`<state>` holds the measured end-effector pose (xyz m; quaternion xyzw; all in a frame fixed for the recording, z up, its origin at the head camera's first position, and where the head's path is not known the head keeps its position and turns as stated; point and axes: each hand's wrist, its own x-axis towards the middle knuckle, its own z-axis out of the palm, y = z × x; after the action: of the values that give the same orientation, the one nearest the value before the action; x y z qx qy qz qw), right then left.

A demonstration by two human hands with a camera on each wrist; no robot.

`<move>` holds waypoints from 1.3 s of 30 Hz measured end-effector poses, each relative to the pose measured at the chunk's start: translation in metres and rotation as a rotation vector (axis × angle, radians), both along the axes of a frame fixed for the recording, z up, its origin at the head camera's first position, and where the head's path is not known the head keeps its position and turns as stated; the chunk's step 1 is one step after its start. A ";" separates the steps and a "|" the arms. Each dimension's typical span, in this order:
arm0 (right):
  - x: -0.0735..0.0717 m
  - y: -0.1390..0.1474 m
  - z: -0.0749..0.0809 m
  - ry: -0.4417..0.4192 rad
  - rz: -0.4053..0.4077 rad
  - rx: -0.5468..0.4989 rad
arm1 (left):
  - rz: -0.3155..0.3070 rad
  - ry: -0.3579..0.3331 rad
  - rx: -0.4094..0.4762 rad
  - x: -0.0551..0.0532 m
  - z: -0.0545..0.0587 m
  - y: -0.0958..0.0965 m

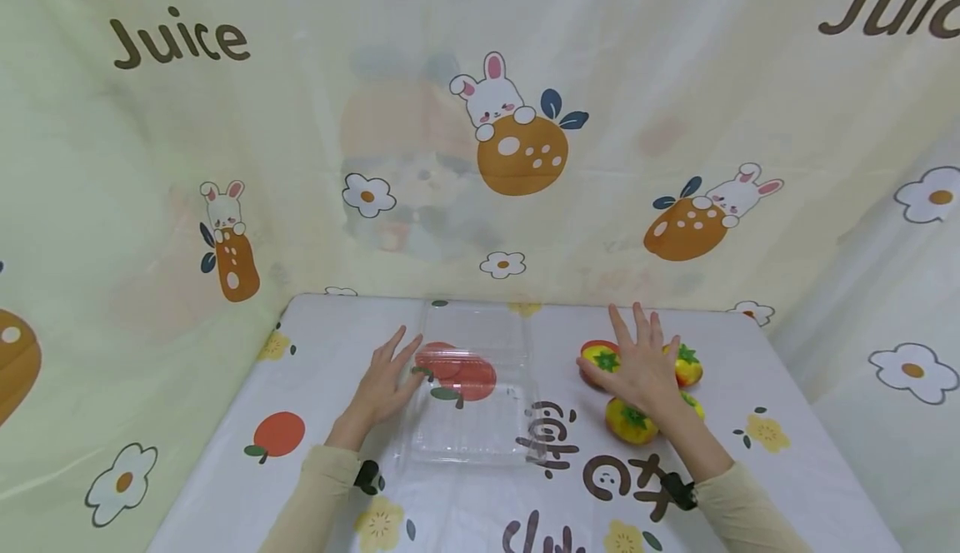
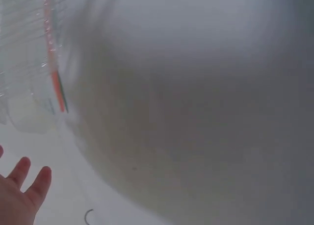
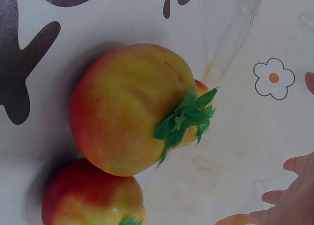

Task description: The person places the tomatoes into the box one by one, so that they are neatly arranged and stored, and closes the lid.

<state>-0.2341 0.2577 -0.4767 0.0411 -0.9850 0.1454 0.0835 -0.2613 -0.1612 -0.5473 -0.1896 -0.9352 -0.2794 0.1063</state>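
A clear plastic clamshell box (image 1: pixel 468 440) lies on the table with its lid (image 1: pixel 480 324) folded back towards the wall. My left hand (image 1: pixel 381 386) is beside the box's left edge, fingers spread, fingertips right at its side. Over a group of several yellow-and-red fruits with green leafy tops hovers my right hand (image 1: pixel 641 370), its fingers stretched wide. One fruit (image 1: pixel 628 421) shows in front of that hand, another (image 1: pixel 687 366) to its right, and the hand hides parts of the group. Up close in the right wrist view, a large fruit (image 3: pixel 127 107) rests against a redder one (image 3: pixel 91 195).
A white cloth printed with fruit, flowers and dark lettering covers the table (image 1: pixel 322 328). Pale curtains (image 1: pixel 300 120) with rabbit prints hang at the back and both sides. Dark bands sit on both wrists by the sleeves (image 1: pixel 318 486).
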 end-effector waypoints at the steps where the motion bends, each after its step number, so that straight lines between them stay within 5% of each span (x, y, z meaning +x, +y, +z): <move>1: 0.000 0.000 0.000 -0.006 -0.001 -0.004 | 0.001 -0.005 0.001 0.001 -0.001 0.000; 15: -0.008 0.011 0.001 -0.042 0.007 -0.025 | -0.023 -0.036 0.047 0.004 -0.017 -0.004; 27: -0.041 0.054 0.006 -0.141 -0.048 -0.087 | -0.046 -0.069 0.123 0.001 -0.019 -0.004; 39: -0.044 0.069 0.001 -0.258 -0.084 -0.128 | -0.084 -0.050 0.151 0.002 -0.018 -0.004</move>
<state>-0.2779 0.3266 -0.4755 -0.0247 -0.9772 0.2081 -0.0352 -0.2592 -0.1656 -0.5656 -0.2131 -0.9050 -0.3582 0.0849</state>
